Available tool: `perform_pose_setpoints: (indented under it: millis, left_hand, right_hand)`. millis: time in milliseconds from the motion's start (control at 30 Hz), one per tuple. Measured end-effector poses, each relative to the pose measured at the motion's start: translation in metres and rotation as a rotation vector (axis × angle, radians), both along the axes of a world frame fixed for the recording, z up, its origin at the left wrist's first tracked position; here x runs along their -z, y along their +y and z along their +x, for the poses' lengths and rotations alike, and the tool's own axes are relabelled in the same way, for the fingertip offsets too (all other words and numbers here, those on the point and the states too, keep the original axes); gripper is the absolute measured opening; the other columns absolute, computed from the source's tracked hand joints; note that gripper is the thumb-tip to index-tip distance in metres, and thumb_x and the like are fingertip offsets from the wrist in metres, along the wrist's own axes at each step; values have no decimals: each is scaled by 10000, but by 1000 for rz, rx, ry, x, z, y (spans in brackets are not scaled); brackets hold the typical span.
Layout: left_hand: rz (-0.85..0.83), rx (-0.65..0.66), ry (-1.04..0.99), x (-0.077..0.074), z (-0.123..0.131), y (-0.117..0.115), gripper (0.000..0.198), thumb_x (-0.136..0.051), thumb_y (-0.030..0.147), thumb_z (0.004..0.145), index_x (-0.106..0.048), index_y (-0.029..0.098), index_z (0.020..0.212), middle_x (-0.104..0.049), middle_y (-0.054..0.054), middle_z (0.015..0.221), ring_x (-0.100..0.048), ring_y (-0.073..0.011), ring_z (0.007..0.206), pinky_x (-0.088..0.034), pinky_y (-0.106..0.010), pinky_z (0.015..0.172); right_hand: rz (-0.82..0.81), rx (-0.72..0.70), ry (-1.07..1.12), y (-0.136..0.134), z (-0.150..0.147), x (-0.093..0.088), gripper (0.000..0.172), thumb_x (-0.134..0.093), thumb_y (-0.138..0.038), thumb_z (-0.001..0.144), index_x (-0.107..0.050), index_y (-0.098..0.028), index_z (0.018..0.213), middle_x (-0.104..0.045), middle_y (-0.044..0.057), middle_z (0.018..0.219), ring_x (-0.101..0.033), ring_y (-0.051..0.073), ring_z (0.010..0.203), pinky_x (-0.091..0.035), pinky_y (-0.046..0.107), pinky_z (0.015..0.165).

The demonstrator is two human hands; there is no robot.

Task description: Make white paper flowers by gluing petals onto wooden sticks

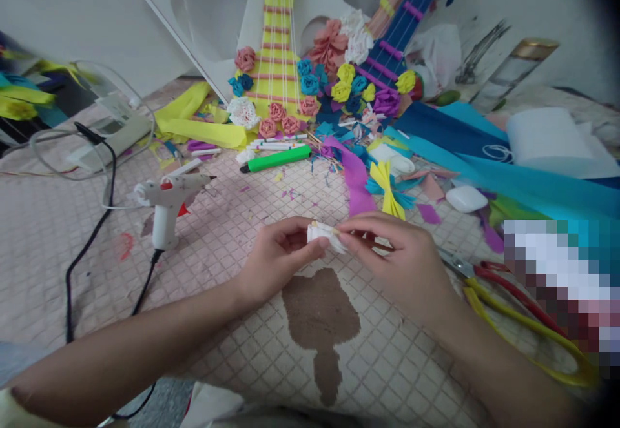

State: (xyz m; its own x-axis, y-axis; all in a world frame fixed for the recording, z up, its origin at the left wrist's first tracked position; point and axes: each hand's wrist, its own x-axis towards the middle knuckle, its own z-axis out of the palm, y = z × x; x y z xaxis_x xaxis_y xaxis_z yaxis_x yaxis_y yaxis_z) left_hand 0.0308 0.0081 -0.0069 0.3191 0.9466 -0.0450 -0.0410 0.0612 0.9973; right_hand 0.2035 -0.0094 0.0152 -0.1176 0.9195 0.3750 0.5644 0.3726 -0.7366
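Above the middle of the table, both hands meet at a small folded piece of white crepe paper (320, 233). My left hand (278, 250) pinches its left side between thumb and fingers. My right hand (400, 244) grips its right end with thumb and forefinger. Parts of the paper are hidden by the fingertips. Just beyond my right hand lies a yellow pleated paper bow (386, 189) over blue paper. To the right of that hand are scissors (526, 325) with yellow and red handles, their blades partly covered by my wrist.
A white glue gun (167, 205) stands at left, its black cord trailing to the front edge. A green marker (276, 159) lies among scraps. Behind stand a yellow paper guitar (278, 47) and a blue one (402, 34), decorated with paper flowers. A white roll (547, 137) sits at right.
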Motion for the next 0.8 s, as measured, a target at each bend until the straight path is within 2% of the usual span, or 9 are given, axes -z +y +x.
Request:
perform_pose_setpoints:
  millis: [433,800]
  left_hand:
    - [13,-37,-94,-1,-1,4,113,-680,215,731,-626,134,789,-643,6,663,-603,-84,597,-515,-190,611]
    - [10,-32,-36,-5,-3,4,108,-667,231,740,-638,130,764,-629,7,626,-595,-82,585,-505,-180,592]
  right_hand:
    - [7,4,17,2,4,1,107,-621,-124,761,-667,-215,794,-678,-8,795,-593,109,679,-489,225,594]
    - [5,-27,30,4,5,2,121,-625,-116,763,-670,-226,787,-681,-4,811,-627,134,761,-512,241,636]
